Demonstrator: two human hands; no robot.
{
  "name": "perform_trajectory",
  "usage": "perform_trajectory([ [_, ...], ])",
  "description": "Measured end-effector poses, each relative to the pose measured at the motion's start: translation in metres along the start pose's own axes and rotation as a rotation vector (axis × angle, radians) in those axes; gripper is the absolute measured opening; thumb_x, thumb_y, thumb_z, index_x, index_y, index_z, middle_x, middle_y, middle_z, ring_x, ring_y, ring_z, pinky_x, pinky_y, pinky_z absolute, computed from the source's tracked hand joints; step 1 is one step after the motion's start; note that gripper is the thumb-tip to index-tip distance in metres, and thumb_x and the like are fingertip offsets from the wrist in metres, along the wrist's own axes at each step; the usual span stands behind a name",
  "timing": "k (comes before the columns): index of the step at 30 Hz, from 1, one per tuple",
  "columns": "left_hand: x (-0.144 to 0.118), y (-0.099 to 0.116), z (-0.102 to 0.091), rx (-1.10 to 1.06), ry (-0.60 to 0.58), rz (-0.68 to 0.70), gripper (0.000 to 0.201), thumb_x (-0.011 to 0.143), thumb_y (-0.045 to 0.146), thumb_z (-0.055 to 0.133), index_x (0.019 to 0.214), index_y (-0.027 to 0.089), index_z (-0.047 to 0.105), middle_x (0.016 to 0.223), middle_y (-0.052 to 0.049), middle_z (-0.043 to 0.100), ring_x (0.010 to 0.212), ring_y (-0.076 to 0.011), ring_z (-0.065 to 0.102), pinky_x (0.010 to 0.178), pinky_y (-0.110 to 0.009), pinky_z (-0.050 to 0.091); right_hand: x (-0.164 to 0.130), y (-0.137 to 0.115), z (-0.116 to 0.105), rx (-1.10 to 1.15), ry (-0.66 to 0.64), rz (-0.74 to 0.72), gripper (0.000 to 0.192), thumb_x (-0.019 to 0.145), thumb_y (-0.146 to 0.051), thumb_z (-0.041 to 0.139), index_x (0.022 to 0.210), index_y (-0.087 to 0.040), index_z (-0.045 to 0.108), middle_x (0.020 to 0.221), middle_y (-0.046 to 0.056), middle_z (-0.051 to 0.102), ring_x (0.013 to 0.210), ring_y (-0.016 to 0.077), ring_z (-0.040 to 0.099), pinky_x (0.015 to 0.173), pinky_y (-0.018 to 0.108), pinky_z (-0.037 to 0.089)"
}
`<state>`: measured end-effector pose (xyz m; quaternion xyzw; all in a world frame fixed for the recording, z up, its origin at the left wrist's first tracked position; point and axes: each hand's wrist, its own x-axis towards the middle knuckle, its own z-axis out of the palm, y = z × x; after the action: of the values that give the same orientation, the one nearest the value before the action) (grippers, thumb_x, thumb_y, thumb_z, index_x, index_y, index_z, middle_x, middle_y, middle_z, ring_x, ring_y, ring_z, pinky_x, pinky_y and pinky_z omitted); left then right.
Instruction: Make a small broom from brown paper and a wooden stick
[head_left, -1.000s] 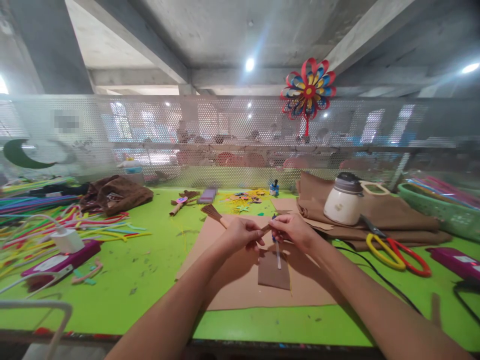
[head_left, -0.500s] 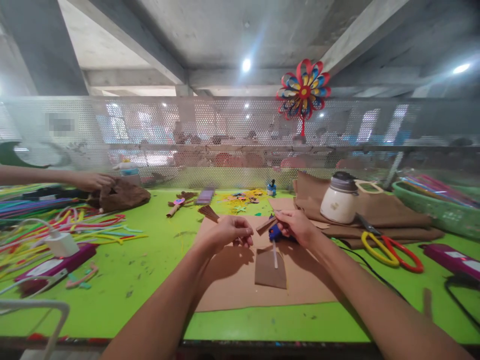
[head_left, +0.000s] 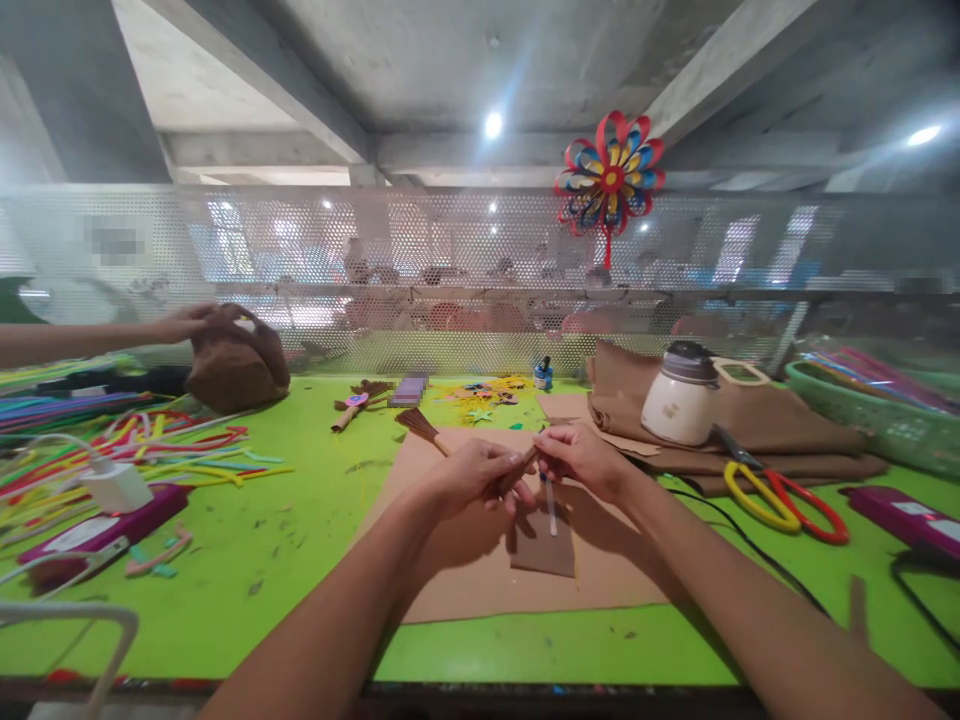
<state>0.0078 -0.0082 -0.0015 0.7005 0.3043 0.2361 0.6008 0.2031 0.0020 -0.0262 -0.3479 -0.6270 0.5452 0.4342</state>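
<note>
Spanning the foreground, a green tabletop (head_left: 300, 580) bears a tan sheet (head_left: 480, 590), apparently cardboard. Above the sheet, the left hand (head_left: 480, 474) and the right hand (head_left: 581, 460) work close together. Partly hidden below them lies a flat brown piece (head_left: 541, 557). Raised between the hands is a narrow brown strip (head_left: 529, 460); thumb and fingertips of each pinch it, the left's lower fingers loosely parted. Assessment: probably light, pliable, readily creased, hardly slippery; best held gently near its ends.
</note>
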Motion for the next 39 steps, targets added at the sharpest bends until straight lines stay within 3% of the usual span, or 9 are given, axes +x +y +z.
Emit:
perform_trajectory([
  [5, 0.0, -0.001, -0.002, 0.061, 0.034, 0.021, 0.034, 0.08, 0.039, 0.055, 0.061, 0.012, 0.062, 0.043, 0.001, 0.055, 0.036, -0.005, 0.035, 0.04, -0.021, 0.022, 0.001, 0.002, 0.0, 0.007, 0.046, -0.027, 0.032, 0.074, -0.043, 0.064, 0.065, -0.013, 0.057, 0.054, -0.002, 0.055, 0.044, 0.0067, 0.047, 0.045, 0.021, 0.034],
  [8, 0.002, -0.003, -0.002, -0.023, 0.036, -0.013, 0.032, 0.08, 0.041, 0.055, 0.069, 0.012, 0.061, 0.058, -0.004, 0.065, 0.041, -0.0068, 0.047, 0.041, -0.02, 0.024, 0.001, 0.002, -0.001, 0.024, 0.06, -0.054, 0.033, 0.074, -0.045, 0.063, 0.066, -0.014, 0.057, 0.056, -0.002, 0.056, 0.045, 0.007, 0.047, 0.047, 0.022, 0.036],
  [11, 0.004, -0.007, -0.003, -0.17, -0.019, -0.048, 0.032, 0.08, 0.044, 0.055, 0.084, 0.012, 0.06, 0.083, -0.012, 0.07, 0.06, -0.0143, 0.063, 0.044, -0.021, 0.03, 0.002, 0.003, -0.004, 0.035, 0.079, -0.08, 0.033, 0.075, -0.045, 0.063, 0.068, -0.014, 0.057, 0.058, -0.001, 0.056, 0.047, 0.007, 0.048, 0.049, 0.023, 0.037],
  [13, 0.006, -0.01, -0.003, -0.181, -0.022, -0.039, 0.032, 0.081, 0.043, 0.055, 0.083, 0.011, 0.06, 0.083, -0.013, 0.07, 0.063, -0.0153, 0.065, 0.044, -0.021, 0.032, 0.003, 0.004, -0.005, 0.032, 0.092, -0.088, 0.033, 0.075, -0.045, 0.063, 0.068, -0.013, 0.058, 0.058, -0.001, 0.056, 0.047, 0.007, 0.047, 0.049, 0.023, 0.037],
  [17, 0.007, -0.01, -0.001, -0.023, 0.077, -0.013, 0.032, 0.083, 0.041, 0.051, 0.071, 0.012, 0.056, 0.065, -0.007, 0.067, 0.048, -0.0099, 0.058, 0.042, -0.019, 0.03, 0.003, 0.005, -0.005, 0.017, 0.111, -0.083, 0.034, 0.073, -0.046, 0.064, 0.067, -0.013, 0.057, 0.056, -0.001, 0.056, 0.045, 0.0071, 0.046, 0.047, 0.023, 0.035],
  [21, 0.007, -0.003, 0.005, 0.321, 0.227, 0.014, 0.037, 0.085, 0.044, 0.044, 0.061, 0.016, 0.05, 0.046, 0.001, 0.056, 0.035, -0.0081, 0.045, 0.041, -0.02, 0.031, 0.003, 0.003, -0.003, -0.005, 0.148, -0.075, 0.035, 0.073, -0.046, 0.064, 0.063, -0.014, 0.055, 0.053, -0.002, 0.053, 0.043, 0.0064, 0.043, 0.044, 0.022, 0.032],
  [27, 0.006, -0.003, 0.004, 0.707, 0.341, 0.137, 0.03, 0.084, 0.033, 0.041, 0.058, 0.019, 0.047, 0.041, 0.004, 0.047, 0.036, -0.0097, 0.042, 0.043, -0.021, 0.028, 0.005, 0.004, 0.002, -0.036, 0.221, -0.037, 0.039, 0.069, -0.046, 0.064, 0.052, -0.016, 0.047, 0.043, -0.006, 0.042, 0.035, 0.0039, 0.031, 0.038, 0.021, 0.019],
  [32, 0.009, -0.009, -0.001, 0.714, 0.395, 0.177, 0.026, 0.083, 0.03, 0.042, 0.06, 0.019, 0.047, 0.051, 0.0, 0.055, 0.048, -0.0123, 0.05, 0.05, -0.023, 0.032, 0.006, 0.006, 0.005, -0.036, 0.214, -0.017, 0.039, 0.07, -0.05, 0.061, 0.056, -0.016, 0.048, 0.047, -0.005, 0.044, 0.036, 0.0047, 0.034, 0.037, 0.021, 0.023],
  [39, 0.007, -0.007, -0.004, 0.595, 0.293, 0.106, 0.028, 0.086, 0.034, 0.036, 0.067, 0.018, 0.048, 0.055, -0.002, 0.062, 0.039, -0.0104, 0.05, 0.04, -0.021, 0.036, 0.006, 0.009, 0.001, -0.103, 0.181, -0.093, 0.032, 0.07, -0.043, 0.068, 0.061, -0.015, 0.056, 0.049, -0.004, 0.05, 0.044, 0.0072, 0.042, 0.046, 0.022, 0.033],
])
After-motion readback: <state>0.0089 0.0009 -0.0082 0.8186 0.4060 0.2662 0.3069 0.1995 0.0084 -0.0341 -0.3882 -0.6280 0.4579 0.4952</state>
